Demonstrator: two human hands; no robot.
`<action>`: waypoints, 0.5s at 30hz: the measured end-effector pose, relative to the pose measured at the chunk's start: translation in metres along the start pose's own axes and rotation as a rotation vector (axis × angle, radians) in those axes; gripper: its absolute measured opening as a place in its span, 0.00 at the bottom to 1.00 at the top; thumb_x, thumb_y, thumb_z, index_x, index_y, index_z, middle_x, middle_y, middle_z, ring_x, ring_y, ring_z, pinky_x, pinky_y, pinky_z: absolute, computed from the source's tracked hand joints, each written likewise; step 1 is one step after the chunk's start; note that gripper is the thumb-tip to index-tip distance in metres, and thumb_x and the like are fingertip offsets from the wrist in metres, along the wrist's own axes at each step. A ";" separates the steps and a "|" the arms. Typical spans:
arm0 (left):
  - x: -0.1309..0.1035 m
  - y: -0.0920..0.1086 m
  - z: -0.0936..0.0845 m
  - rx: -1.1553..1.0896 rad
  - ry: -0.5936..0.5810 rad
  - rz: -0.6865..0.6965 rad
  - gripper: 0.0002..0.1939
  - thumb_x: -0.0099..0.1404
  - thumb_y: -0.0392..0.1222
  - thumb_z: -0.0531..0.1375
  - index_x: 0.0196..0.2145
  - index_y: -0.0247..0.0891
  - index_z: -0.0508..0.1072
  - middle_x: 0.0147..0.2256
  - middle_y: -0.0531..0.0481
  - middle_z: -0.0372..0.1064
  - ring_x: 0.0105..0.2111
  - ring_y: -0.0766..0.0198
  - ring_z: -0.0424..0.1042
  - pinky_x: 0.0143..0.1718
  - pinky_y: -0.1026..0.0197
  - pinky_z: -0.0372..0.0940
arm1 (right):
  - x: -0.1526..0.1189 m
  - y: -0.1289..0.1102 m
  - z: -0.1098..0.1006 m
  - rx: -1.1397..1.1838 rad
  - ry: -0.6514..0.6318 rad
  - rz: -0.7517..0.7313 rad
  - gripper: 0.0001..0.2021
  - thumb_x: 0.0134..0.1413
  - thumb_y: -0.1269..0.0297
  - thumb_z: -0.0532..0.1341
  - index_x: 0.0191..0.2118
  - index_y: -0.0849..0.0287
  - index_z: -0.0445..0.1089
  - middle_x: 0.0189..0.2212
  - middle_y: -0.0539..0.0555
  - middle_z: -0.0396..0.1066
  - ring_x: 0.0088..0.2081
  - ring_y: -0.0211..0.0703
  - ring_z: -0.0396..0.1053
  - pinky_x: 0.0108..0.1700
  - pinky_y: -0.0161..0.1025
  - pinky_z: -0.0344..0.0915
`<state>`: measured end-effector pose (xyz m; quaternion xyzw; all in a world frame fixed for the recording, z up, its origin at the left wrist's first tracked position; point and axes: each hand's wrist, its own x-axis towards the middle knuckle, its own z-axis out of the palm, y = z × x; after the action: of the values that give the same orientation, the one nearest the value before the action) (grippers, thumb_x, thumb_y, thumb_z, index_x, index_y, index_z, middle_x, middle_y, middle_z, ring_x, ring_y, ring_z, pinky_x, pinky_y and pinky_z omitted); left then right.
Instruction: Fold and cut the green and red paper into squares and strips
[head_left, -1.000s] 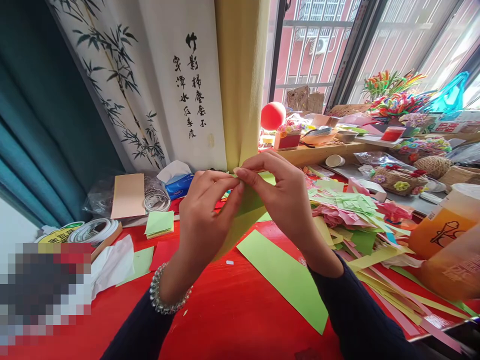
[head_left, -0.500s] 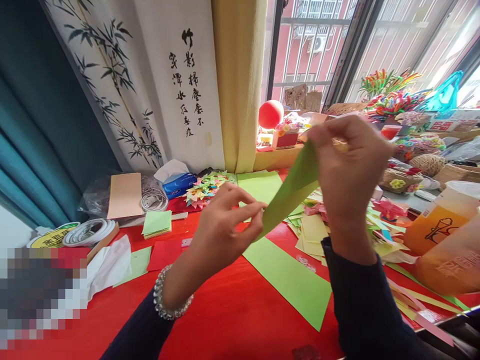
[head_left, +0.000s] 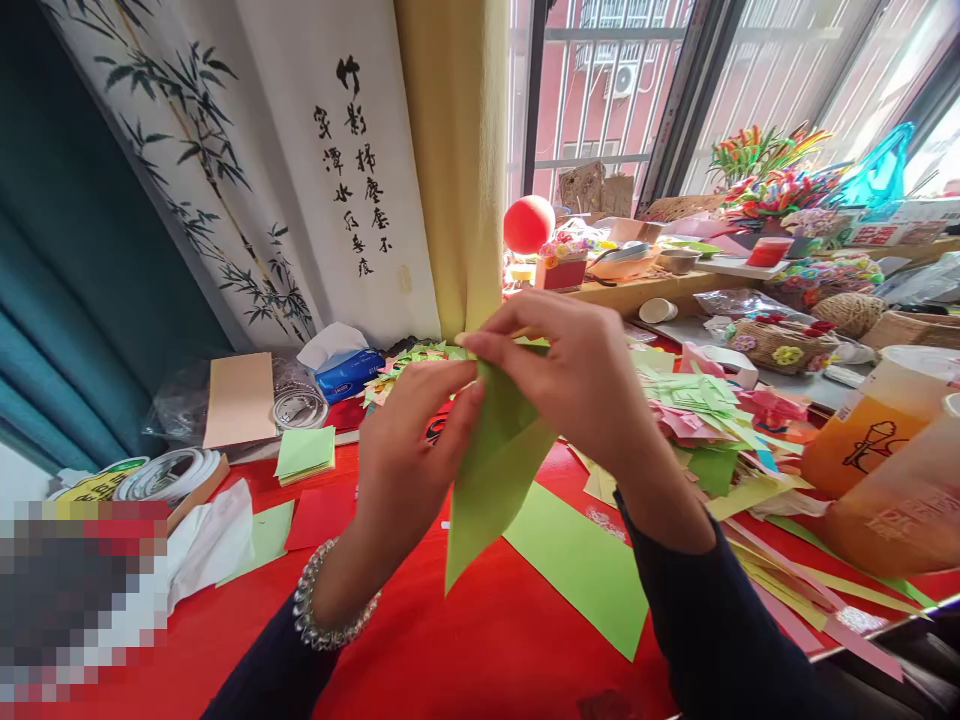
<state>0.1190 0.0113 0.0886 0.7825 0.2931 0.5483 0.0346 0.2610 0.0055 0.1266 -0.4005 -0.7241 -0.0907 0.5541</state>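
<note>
Our bare right hand [head_left: 579, 372] pinches the thin bright-green paper sheet [head_left: 491, 485] hanging toward six o'clock, our bare left hand [head_left: 411, 440] nips its ten o'clock edge, and if we tug unevenly it could crease or tear.

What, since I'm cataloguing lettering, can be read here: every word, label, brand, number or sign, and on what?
"竹影": hanging scroll, right column.
"潭水": same scroll, left column.
Its other characters: uncertain.
Too small or blurred: blue tissue pack, yellow label, orange cups, red-marked white packaging.
</note>
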 end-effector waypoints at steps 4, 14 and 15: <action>-0.001 -0.001 -0.005 -0.083 0.039 -0.071 0.06 0.60 0.39 0.57 0.33 0.44 0.74 0.32 0.52 0.72 0.32 0.63 0.70 0.32 0.59 0.67 | -0.002 -0.007 0.010 -0.045 0.027 -0.024 0.08 0.52 0.66 0.58 0.23 0.57 0.65 0.23 0.46 0.67 0.28 0.35 0.64 0.36 0.38 0.58; -0.001 -0.002 -0.002 -0.088 -0.093 0.264 0.08 0.57 0.30 0.58 0.33 0.39 0.74 0.28 0.51 0.74 0.30 0.64 0.69 0.33 0.59 0.67 | 0.005 0.029 -0.031 -0.237 0.435 0.057 0.06 0.50 0.65 0.60 0.26 0.59 0.68 0.24 0.52 0.69 0.29 0.41 0.65 0.33 0.39 0.57; -0.001 -0.003 -0.003 -0.085 -0.164 0.321 0.08 0.58 0.30 0.57 0.34 0.38 0.74 0.29 0.50 0.74 0.31 0.64 0.69 0.34 0.59 0.67 | 0.005 0.038 -0.042 -0.275 0.506 0.082 0.06 0.50 0.64 0.59 0.27 0.60 0.68 0.25 0.53 0.68 0.29 0.42 0.65 0.33 0.40 0.57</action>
<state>0.1151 0.0123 0.0883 0.8591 0.1371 0.4930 0.0035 0.3176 0.0087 0.1347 -0.4655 -0.5269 -0.2626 0.6609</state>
